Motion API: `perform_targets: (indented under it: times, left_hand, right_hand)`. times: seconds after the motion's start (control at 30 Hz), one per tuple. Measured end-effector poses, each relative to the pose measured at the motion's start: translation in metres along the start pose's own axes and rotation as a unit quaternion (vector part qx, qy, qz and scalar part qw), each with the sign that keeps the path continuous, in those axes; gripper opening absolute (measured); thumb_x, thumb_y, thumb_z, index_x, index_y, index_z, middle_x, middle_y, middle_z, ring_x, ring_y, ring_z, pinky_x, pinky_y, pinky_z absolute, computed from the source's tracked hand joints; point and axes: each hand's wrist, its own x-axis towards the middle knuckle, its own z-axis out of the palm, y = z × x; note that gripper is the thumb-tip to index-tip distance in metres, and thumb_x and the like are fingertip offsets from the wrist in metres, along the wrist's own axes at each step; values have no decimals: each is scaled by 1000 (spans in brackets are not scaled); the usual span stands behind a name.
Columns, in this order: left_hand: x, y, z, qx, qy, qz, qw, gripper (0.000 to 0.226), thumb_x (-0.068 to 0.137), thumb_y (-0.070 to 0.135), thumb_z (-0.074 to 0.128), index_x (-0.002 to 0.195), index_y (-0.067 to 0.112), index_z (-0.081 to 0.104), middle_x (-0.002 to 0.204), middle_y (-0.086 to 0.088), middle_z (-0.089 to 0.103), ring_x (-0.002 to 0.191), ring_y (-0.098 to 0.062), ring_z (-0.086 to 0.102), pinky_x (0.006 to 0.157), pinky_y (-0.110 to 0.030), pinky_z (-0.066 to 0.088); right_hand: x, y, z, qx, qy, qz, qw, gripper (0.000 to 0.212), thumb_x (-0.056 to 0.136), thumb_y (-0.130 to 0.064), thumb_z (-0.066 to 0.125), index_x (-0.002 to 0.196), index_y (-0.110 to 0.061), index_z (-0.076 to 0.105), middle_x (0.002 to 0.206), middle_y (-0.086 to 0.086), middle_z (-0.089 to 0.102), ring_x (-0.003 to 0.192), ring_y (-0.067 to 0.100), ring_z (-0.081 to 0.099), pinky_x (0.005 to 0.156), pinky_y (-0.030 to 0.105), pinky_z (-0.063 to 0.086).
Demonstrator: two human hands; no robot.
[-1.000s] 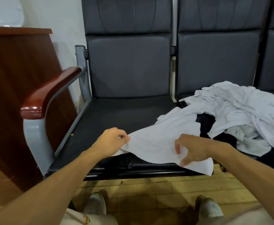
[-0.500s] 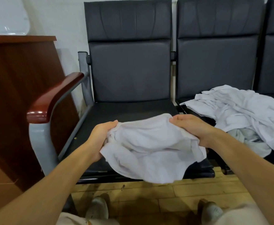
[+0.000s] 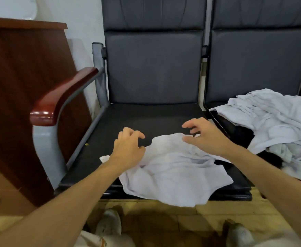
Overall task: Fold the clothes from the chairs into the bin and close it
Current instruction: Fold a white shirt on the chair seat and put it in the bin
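Nearest me, my two pale shoes (image 3: 108, 223) stand on the yellow wooden plank floor (image 3: 190, 216), in front of the chair. Half a second ago I held the crumpled white cloth garment (image 3: 174, 173) bunched up between both hands, clear of the chair. Now it lies loose and wrinkled on the black padded seat (image 3: 146, 118) of the left chair, with its near edge hanging over the front of the seat. I have let go of it. My left hand (image 3: 128, 148) is over the garment's left edge, fingers loosely curled and gripping nothing, though I cannot tell whether the heel of the hand touches the cloth. My right hand (image 3: 205, 136) is spread above the garment's far right corner, thumb and fingers apart and empty. Beyond my hands the back half of the seat is bare. To the right, the heap of rumpled white clothes (image 3: 274, 120) sits on the neighbouring black chair as it did before, apart from the garment in front of me. On the left, the glossy reddish wooden armrest (image 3: 62, 97) stands beside the dark brown wooden cabinet (image 3: 21, 86).
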Motion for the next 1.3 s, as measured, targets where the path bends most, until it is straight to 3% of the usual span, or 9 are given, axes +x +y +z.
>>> perform_targets:
  times: [0.1, 0.17, 0.27, 0.37, 0.5, 0.77, 0.97, 1.1, 1.3]
  left_hand:
    - [-14, 20, 7, 13, -132, 123, 984, 25, 95, 20, 52, 117, 24, 62, 109, 6, 48, 108, -15, 51, 97, -30, 42]
    - [-24, 30, 16, 70, -224, 201, 951, 31, 98, 30, 49, 127, 26, 58, 116, 6, 50, 109, -14, 48, 99, -31, 41]
    - [-25, 34, 28, 157, -267, 213, 927, 45, 102, 43, 35, 146, 32, 35, 143, 7, 32, 124, -15, 36, 107, -34, 33]
    - [-16, 29, 36, 171, -296, 172, 924, 51, 102, 51, 22, 151, 40, 19, 159, 13, 10, 143, -17, 20, 117, -39, 20]
    - [6, 16, 43, 234, -275, 119, 925, 48, 102, 51, 13, 150, 47, 10, 162, 9, 6, 148, -19, 14, 120, -44, 9]
    - [21, 18, 47, 175, -152, 174, 957, 37, 102, 35, 37, 135, 30, 51, 150, 5, 30, 134, -16, 32, 112, -31, 22]
    - [-3, 29, 31, 145, -219, 199, 944, 72, 88, 68, 42, 148, 32, 24, 150, 15, 12, 124, -14, 42, 108, -35, 36]
    - [-23, 45, 32, 157, -132, 236, 950, 63, 83, 72, 47, 127, 28, 38, 128, 11, 35, 96, -7, 42, 90, -27, 38]
    - [-29, 50, 45, 151, -69, 239, 957, 29, 96, 46, 48, 114, 25, 46, 116, 6, 46, 99, -12, 48, 83, -26, 43]
  right_hand:
    - [-13, -2, -6, -106, -127, -26, 986, 9, 88, -13, 65, 87, -20, 70, 81, -6, 69, 66, 11, 68, 68, 19, 54]
    - [-20, 3, -13, -140, -197, -8, 970, 11, 88, -15, 66, 79, -21, 69, 77, -7, 71, 64, 8, 68, 66, 14, 50]
    - [-31, 16, -23, -173, -273, 18, 946, 12, 85, -30, 72, 96, -31, 68, 96, -14, 67, 90, 5, 63, 84, 16, 46]
    - [-38, 26, -27, -214, -361, 41, 907, 60, 82, -40, 73, 136, -32, 49, 130, -15, 48, 123, 9, 45, 107, 24, 33]
    - [-32, 34, -20, -230, -396, 61, 887, 90, 80, -34, 76, 151, -34, 21, 159, -13, 18, 145, 14, 18, 117, 30, 16]
    - [-12, 33, -4, -184, -282, 8, 941, 42, 85, -21, 73, 125, -22, 60, 127, -3, 58, 119, 14, 53, 102, 24, 41]
    - [-15, 35, -7, -163, -215, 5, 963, 21, 85, -7, 59, 99, -20, 68, 90, -10, 61, 94, 11, 59, 83, 17, 47]
    - [-22, 27, -14, 70, -110, 98, 987, 25, 80, 2, 56, 92, -15, 71, 83, -1, 66, 78, 11, 61, 67, 21, 48]
    - [-34, 11, -27, 348, -77, 152, 922, 24, 86, -1, 56, 97, -17, 71, 77, 1, 66, 69, 11, 61, 56, 22, 46]
